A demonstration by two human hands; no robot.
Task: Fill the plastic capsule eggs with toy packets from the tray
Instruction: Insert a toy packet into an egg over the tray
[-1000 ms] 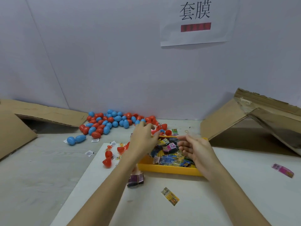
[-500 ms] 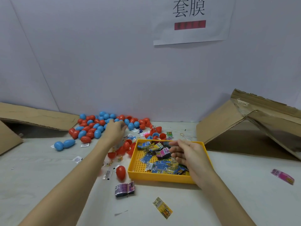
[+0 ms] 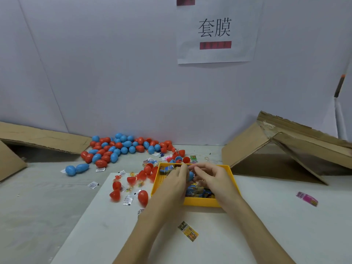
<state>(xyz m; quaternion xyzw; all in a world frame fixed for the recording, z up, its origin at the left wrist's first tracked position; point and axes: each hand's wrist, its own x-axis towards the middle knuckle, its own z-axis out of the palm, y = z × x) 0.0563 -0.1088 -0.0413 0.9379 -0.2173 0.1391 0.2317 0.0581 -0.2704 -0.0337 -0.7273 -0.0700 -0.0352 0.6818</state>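
Observation:
A yellow tray [image 3: 235, 182] with several toy packets [image 3: 196, 191] lies at the table's middle. Over it my left hand [image 3: 174, 181] and my right hand [image 3: 212, 178] meet, and both grip a blue capsule egg [image 3: 191, 175] that is mostly hidden between their fingers. A pile of several blue and red capsule eggs [image 3: 118, 147] lies at the back left by the wall. Red egg halves [image 3: 133, 180] and a whole red egg [image 3: 142, 197] are scattered just left of the tray.
Cardboard sheets lean at the left [image 3: 38, 138] and the right [image 3: 285, 147]. A loose yellow packet [image 3: 188, 231] lies in front of the tray and a pink packet [image 3: 306, 198] at the right. Two blue eggs [image 3: 76, 169] and small white sachets [image 3: 127, 200] lie at the left.
My left hand reached to the egg pile at the back left, then came back over the tray with a blue egg. My right hand stayed over the tray and met it.

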